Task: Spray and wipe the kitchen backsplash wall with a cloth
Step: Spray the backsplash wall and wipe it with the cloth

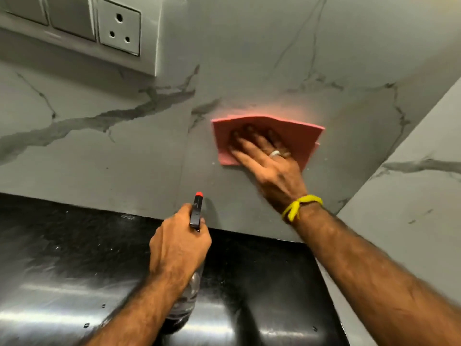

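A folded pink cloth (296, 134) lies flat against the grey marble-veined backsplash wall (124, 151). My right hand (269, 161) presses on it with fingers spread, a ring on one finger and a yellow band at the wrist. Lower and to the left, my left hand (178, 243) grips a clear spray bottle (195, 213) by its black trigger head. The red nozzle tip points up toward the wall, just above the counter line. The bottle's body shows below my fist.
A switch and socket panel (119, 28) is mounted on the wall at the upper left. A glossy black countertop (62, 270) runs along the bottom. A second marble wall (411, 183) meets the backsplash in a corner on the right.
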